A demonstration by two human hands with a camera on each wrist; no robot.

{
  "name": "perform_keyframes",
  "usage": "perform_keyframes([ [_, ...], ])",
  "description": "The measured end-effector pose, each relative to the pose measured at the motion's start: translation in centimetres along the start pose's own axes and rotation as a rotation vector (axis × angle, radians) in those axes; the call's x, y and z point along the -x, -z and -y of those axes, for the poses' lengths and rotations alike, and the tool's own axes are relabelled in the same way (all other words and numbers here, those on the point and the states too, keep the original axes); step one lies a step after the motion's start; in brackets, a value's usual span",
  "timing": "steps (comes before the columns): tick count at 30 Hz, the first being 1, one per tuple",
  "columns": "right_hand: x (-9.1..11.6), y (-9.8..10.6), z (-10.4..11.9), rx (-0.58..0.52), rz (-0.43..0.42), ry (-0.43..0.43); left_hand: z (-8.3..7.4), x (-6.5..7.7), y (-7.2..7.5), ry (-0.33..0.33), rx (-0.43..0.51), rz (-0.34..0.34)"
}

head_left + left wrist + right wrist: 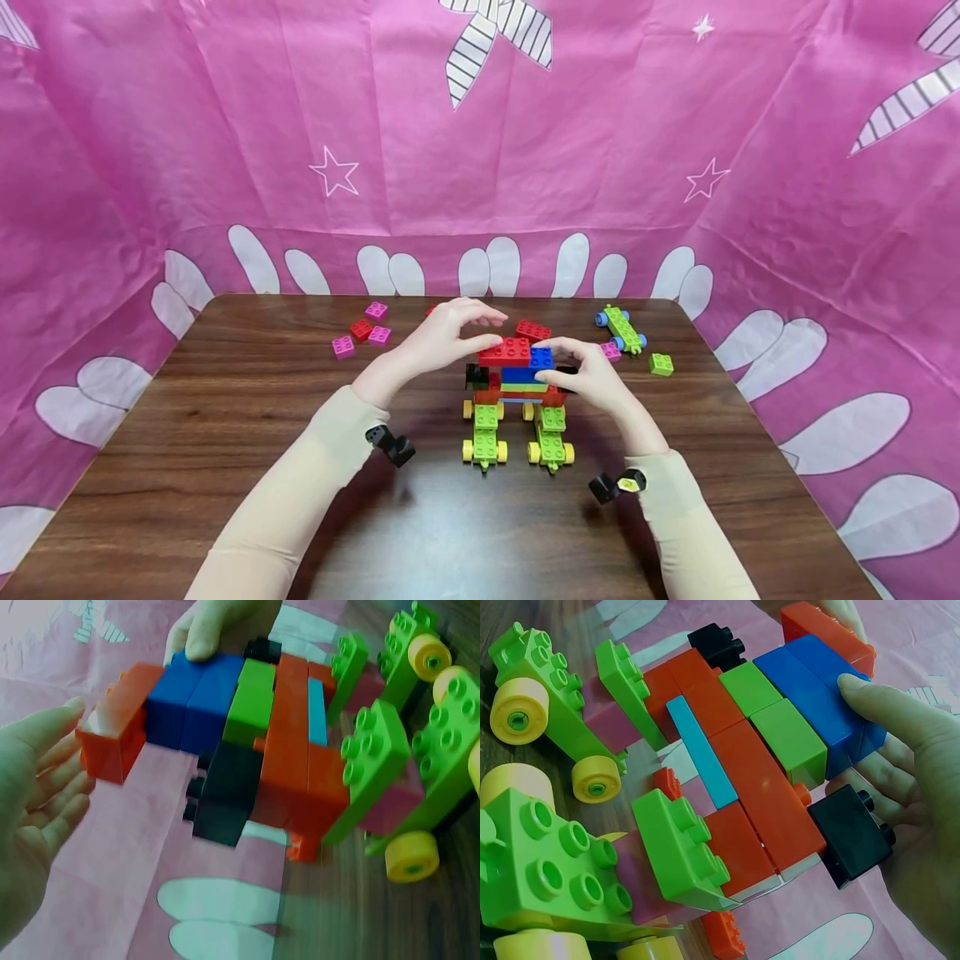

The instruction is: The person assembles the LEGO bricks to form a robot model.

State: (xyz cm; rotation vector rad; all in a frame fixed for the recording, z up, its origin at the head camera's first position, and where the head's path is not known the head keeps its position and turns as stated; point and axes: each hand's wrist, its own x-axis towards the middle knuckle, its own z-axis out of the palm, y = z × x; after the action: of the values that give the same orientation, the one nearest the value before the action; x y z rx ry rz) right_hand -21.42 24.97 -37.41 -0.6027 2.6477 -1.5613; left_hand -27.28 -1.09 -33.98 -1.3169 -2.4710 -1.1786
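A tall toy-brick build stands on two green wheeled bases (485, 447) with yellow wheels. Above them come red bricks (757, 784), a light-blue strip (701, 750), green bricks (789, 739) and blue bricks (810, 682). A long red brick (504, 352) tops the left end, and a black brick (225, 795) juts out at each side. My right hand (592, 377) grips the blue bricks, thumb on the near face and fingers behind. My left hand (444, 335) is at the red brick's left end, fingers extended and thumb tip right at its edge.
Pink bricks (379, 336) and a red brick (361, 330) lie at the back left of the wooden table (247, 400). Behind the build is another red brick (533, 330). Back right are a green wheeled base (621, 327) with blue wheels and a green brick (662, 364).
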Motion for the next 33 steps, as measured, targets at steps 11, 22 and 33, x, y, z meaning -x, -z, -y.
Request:
perform_keyframes([
  [11,0.1,0.0,-1.6,-0.021,-0.001,0.014,4.5,0.5,0.9,0.028,0.033,-0.146],
  [22,0.1,0.0,-1.5,-0.023,0.001,0.015,8.7,1.4,0.9,0.213,0.029,-0.119],
  [33,0.0,0.0,-1.4,-0.024,-0.001,0.02,13.0,2.4,-0.3,0.317,-0.018,-0.118],
])
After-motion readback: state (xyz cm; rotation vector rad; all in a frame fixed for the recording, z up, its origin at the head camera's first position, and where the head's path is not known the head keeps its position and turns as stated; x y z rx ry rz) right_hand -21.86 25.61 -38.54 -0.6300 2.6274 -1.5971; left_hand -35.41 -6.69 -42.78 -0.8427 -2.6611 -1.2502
